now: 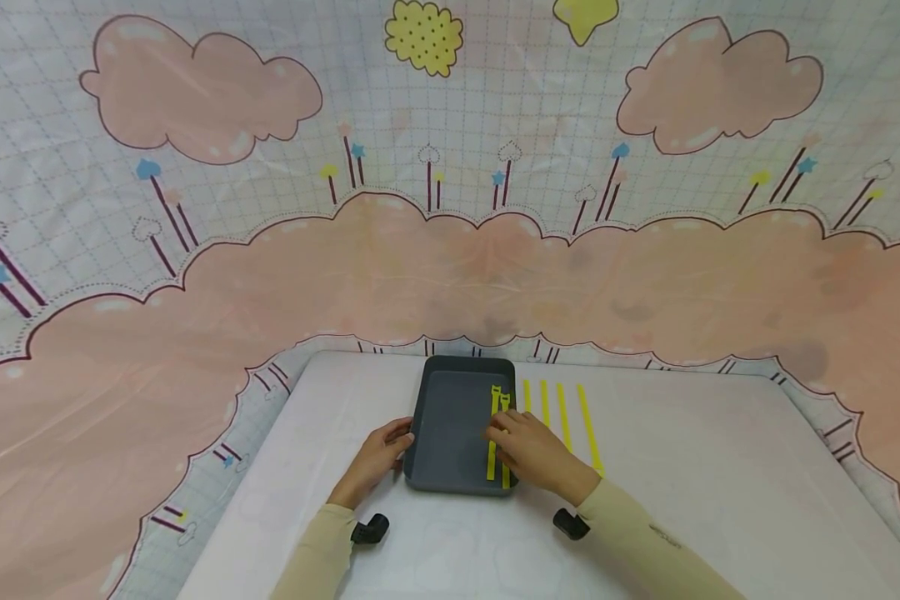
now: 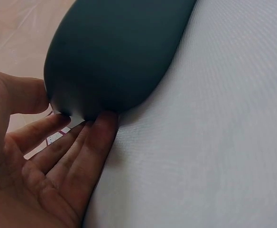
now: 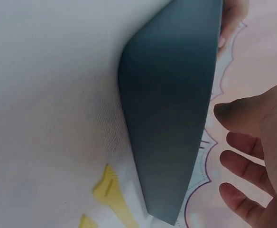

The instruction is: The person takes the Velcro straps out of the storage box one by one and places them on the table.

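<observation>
A dark grey rectangular tray (image 1: 450,433) lies on the table. My left hand (image 1: 381,454) holds its left side; in the left wrist view, the thumb reaches over the rim and the fingers (image 2: 100,137) press on the outer wall. Two yellow cable straps (image 1: 491,458) with slotted heads lie lengthwise along the tray's right side. Over them is my right hand (image 1: 532,450), covering part of one strap. In the right wrist view its thumb and fingers (image 3: 245,168) stand apart with nothing between them, above the tray's rim.
Right of the tray, several more yellow straps (image 1: 588,425) lie side by side on the white table (image 1: 690,483), partly behind the right forearm. A patterned cloth backdrop (image 1: 540,283) rises behind the table's far edge.
</observation>
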